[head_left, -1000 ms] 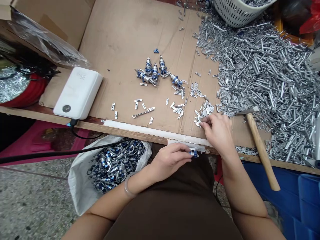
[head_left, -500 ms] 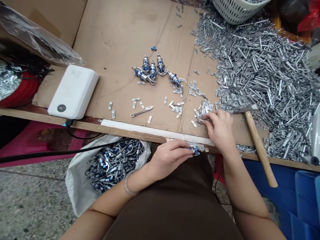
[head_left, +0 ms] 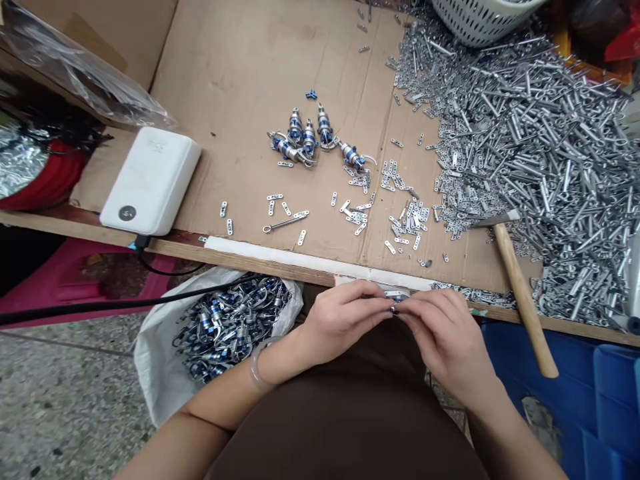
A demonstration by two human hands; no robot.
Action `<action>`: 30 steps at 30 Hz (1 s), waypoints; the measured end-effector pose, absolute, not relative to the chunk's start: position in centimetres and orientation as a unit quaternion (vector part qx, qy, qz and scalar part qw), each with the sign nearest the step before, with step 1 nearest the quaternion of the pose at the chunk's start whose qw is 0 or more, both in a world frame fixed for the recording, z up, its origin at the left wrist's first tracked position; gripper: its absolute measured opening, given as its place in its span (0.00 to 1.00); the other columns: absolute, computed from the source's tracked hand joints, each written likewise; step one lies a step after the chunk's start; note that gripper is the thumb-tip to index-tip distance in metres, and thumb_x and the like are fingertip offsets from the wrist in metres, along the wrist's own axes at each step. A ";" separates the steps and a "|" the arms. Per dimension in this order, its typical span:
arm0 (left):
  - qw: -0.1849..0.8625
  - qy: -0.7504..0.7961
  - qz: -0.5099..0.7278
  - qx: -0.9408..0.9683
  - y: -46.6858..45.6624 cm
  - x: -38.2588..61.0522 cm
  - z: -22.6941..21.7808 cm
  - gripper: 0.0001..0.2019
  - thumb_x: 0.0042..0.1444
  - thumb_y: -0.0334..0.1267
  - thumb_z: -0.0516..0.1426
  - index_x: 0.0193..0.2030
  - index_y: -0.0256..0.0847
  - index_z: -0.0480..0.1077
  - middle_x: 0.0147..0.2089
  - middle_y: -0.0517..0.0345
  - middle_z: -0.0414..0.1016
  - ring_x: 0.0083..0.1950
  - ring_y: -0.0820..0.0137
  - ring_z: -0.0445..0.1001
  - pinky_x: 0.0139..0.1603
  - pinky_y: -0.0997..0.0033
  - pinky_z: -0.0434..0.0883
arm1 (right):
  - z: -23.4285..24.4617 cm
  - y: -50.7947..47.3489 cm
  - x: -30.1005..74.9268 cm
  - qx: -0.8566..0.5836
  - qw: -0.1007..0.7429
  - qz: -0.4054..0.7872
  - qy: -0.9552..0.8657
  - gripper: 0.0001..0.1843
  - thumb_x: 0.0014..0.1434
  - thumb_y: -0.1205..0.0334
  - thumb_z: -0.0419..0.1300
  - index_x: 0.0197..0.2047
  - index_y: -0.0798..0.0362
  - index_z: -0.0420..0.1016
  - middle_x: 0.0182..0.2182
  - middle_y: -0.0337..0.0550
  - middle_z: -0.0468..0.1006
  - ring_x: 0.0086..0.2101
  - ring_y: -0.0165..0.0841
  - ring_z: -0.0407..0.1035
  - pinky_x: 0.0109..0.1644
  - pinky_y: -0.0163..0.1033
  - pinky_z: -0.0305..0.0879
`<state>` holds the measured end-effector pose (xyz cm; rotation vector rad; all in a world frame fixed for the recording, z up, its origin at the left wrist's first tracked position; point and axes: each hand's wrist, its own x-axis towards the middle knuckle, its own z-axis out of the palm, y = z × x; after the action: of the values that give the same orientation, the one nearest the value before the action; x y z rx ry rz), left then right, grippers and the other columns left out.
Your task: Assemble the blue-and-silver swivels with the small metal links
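Observation:
My left hand (head_left: 343,317) and my right hand (head_left: 443,330) meet just below the table's front edge, fingertips pinched together on a small blue and silver part (head_left: 395,308). Most of that part is hidden by the fingers. Small flat metal link plates (head_left: 405,223) lie scattered on the cardboard sheet (head_left: 260,73) just above my hands. Several finished blue and silver pieces (head_left: 310,141) lie in a cluster farther back on the cardboard.
A huge pile of silver metal pins (head_left: 530,147) covers the right of the table, with a wooden-handled hammer (head_left: 523,293) at its near edge. A white box (head_left: 150,181) sits at left. A white bag of blue and silver pieces (head_left: 225,327) stands on the floor. A basket (head_left: 475,20) stands far right.
My right hand left the scattered link plates on the cardboard and came down to meet my left hand at the table edge. My left hand stayed about where it was.

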<state>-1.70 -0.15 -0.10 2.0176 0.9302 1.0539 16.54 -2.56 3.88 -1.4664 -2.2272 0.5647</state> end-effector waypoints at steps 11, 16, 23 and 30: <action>0.485 0.435 0.430 0.625 -0.1 -1.1 0.2 0.01 0.50 0.30 0.60 0.31 0.37 0.74 0.31 0.57 0.75 0.34 0.74 0.74 0.37 0.77 0.73 | 2.3 -3.5 16.2 -0.568 0.308 0.077 -0.759 0.12 0.52 0.70 0.60 0.38 0.45 0.73 0.30 0.38 0.74 0.34 0.32 0.67 0.40 0.42 0.60; 0.487 0.455 0.427 0.611 -0.3 -0.9 0.5 0.00 0.48 0.30 0.61 0.29 0.36 0.74 0.29 0.57 0.74 0.32 0.74 0.73 0.34 0.77 0.72 | 2.3 -3.2 16.6 -0.533 0.298 0.093 -0.786 0.13 0.52 0.71 0.60 0.40 0.45 0.70 0.30 0.36 0.77 0.32 0.30 0.69 0.40 0.42 0.58; 0.458 0.455 0.395 0.654 -0.6 -0.6 0.2 0.02 0.48 0.28 0.60 0.29 0.37 0.73 0.29 0.58 0.74 0.32 0.75 0.72 0.34 0.78 0.70 | 2.1 -2.8 16.3 -0.548 0.247 0.141 -0.787 0.09 0.57 0.69 0.56 0.42 0.50 0.66 0.31 0.38 0.75 0.33 0.32 0.66 0.43 0.43 0.53; 0.383 0.407 0.386 0.734 -0.9 -1.1 -0.7 0.02 0.53 0.31 0.58 0.34 0.37 0.71 0.33 0.57 0.74 0.36 0.73 0.72 0.40 0.73 0.71 | 2.0 -3.5 15.8 -0.579 0.182 0.178 -0.775 0.05 0.59 0.71 0.50 0.35 0.52 0.64 0.31 0.38 0.71 0.35 0.31 0.62 0.44 0.42 0.49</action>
<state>-1.12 -0.88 -0.67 1.8705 1.0381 0.9851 15.83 -3.54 2.05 -1.6341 -2.1868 0.5016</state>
